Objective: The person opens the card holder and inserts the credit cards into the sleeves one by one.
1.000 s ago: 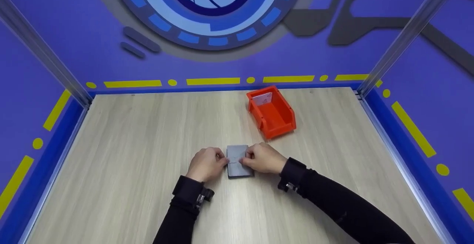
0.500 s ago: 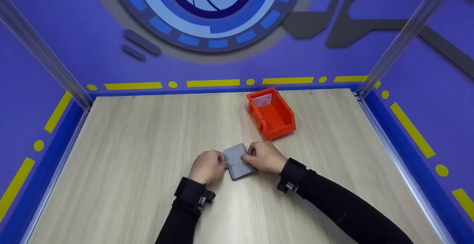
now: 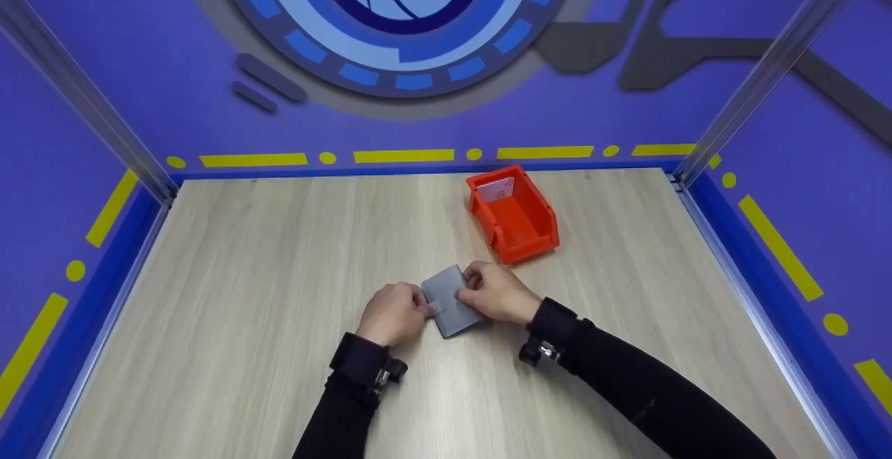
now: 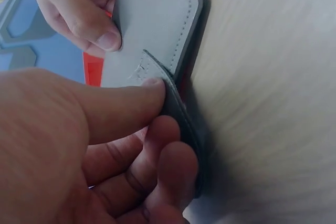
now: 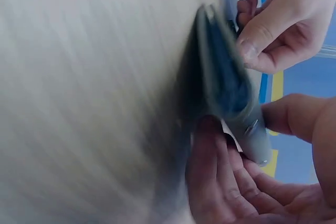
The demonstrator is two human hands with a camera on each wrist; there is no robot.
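Note:
A small grey wallet point(image 3: 451, 304) with stitched edges is between my hands near the middle of the table, its long side slanting in the head view. My left hand point(image 3: 395, 313) pinches the wallet's strap point(image 4: 179, 107) between thumb and fingers, and the strap's end stands away from the cover in the left wrist view. On the opposite side, my right hand point(image 3: 500, 292) grips the wallet's edge, thumb on top of the cover and fingers beneath. The right wrist view shows the wallet's end point(image 5: 228, 72) with its covers parted and dark layers inside.
An orange-red open bin point(image 3: 519, 246) stands just beyond my right hand, with a pale card at its back wall. The wood-patterned table point(image 3: 265, 292) is bounded by a blue-purple back wall point(image 3: 362, 131) and side walls.
The wallet has turned counterclockwise in the head view, from nearly straight to slanted. Both hands keep their places at its sides, with only slight shifts.

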